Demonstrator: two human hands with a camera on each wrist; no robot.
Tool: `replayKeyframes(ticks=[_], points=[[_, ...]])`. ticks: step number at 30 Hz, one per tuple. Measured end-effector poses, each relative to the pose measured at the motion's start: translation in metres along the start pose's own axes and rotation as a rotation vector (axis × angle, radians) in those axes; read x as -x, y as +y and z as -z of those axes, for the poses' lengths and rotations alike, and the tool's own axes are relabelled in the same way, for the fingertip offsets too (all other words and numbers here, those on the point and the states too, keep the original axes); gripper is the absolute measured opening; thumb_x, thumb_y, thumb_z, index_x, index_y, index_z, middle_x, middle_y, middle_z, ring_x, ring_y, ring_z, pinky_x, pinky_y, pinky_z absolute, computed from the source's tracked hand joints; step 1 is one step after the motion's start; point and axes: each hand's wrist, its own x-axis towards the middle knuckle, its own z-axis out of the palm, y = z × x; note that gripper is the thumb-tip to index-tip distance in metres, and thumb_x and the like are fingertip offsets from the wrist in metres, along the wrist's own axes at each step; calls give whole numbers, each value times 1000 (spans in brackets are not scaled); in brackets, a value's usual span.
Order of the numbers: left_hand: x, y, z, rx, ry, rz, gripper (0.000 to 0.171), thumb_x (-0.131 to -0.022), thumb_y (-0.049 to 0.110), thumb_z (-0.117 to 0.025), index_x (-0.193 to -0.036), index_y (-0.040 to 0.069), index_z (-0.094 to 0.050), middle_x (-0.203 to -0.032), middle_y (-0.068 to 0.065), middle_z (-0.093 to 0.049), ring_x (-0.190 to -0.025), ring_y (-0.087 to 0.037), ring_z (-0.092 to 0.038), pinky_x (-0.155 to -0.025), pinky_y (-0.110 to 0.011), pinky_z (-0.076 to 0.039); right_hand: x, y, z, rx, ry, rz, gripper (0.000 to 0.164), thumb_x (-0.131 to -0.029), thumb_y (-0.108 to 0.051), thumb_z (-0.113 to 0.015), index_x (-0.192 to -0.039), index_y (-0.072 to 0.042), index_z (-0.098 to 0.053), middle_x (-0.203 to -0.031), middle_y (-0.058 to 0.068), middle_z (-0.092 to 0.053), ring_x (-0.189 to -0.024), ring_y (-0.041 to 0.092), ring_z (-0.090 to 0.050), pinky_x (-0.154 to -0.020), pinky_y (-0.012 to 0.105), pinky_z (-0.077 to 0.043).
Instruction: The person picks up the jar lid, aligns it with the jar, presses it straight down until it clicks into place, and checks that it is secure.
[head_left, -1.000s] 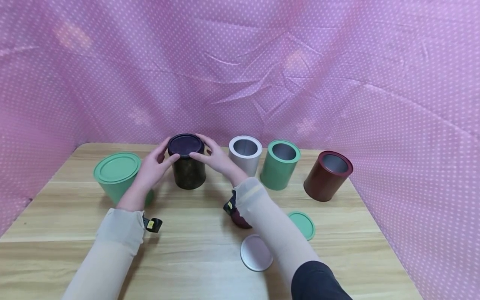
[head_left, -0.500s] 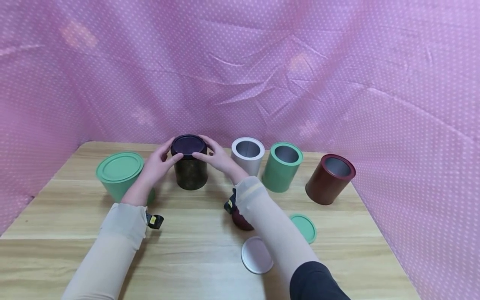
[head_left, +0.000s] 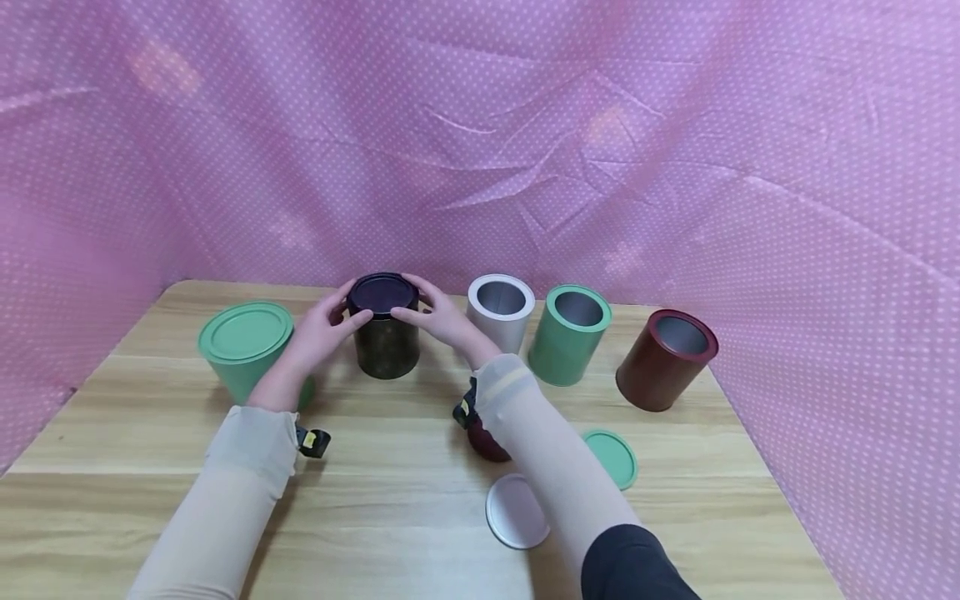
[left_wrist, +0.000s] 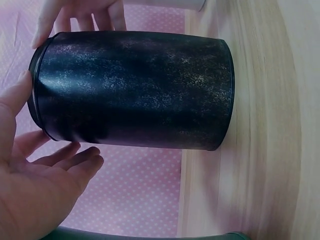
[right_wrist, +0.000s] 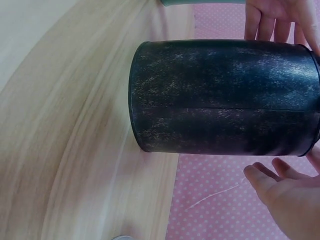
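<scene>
A black canister [head_left: 387, 350] with a mottled surface stands upright near the back of the table, its round black lid [head_left: 384, 294] seated on top. On the lid's left side, my left hand [head_left: 318, 335] grips the rim, thumb at the front and fingers reaching around the side. My right hand [head_left: 447, 323] holds the rim from the right in the same way. In the left wrist view, the left thumb [left_wrist: 15, 95] presses the lid's edge, while several fingertips sit beside the canister wall. The right wrist view cuts off part of the lid.
Left of the hands stands a green canister [head_left: 247, 332] with its lid on. Open white [head_left: 501, 325], green [head_left: 567, 346] and dark red [head_left: 660, 371] canisters stand to the right. A white lid [head_left: 517, 510], a green lid [head_left: 612, 458] and a partly hidden dark red object [head_left: 487, 443] lie nearer.
The whole head view has shifted slightly, so everything appears a little further right. Both hands keep their hold at the black lid's rim, and the canister stays upright.
</scene>
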Motion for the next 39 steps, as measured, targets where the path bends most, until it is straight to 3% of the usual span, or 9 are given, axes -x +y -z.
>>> replayKeyframes(ticks=[12,24,30,39], points=[[-5,-2,0,48,-42,11,77,-96,41,-57,-156,13,-17,-158,-24,-20,-140,-45,-30,-113,-52,-32,-4,3,0,49,0,-35,65,-93,-29,-65,-150,-26,-34,-158,4,-30,-144,31,-31,-115,47,-32],[1,2,-2,-20,-47,10,77,-98,44,-52,-156,13,-12,-160,-22,-14,-141,-46,-28,-116,-52,-28,1,-5,2,162,-43,-106,70,-93,-42,-62,-152,-34,-27,-159,3,-28,-143,27,-33,-115,48,-31],[12,6,-9,-82,-16,-2,77,-99,44,-50,-156,11,-11,-158,-26,-16,-139,-47,-31,-115,-54,-28,8,-1,0,160,-53,-84,69,-93,-41,-61,-153,-34,-27,-159,3,-27,-142,28,-34,-115,45,-33],[28,15,-16,-113,8,33,79,-98,48,-49,-157,14,-8,-159,-24,-16,-141,-44,-30,-116,-55,-26,22,0,-1,173,-59,-41,68,-95,-41,-59,-153,-31,-26,-160,4,-26,-142,29,-36,-115,44,-33]])
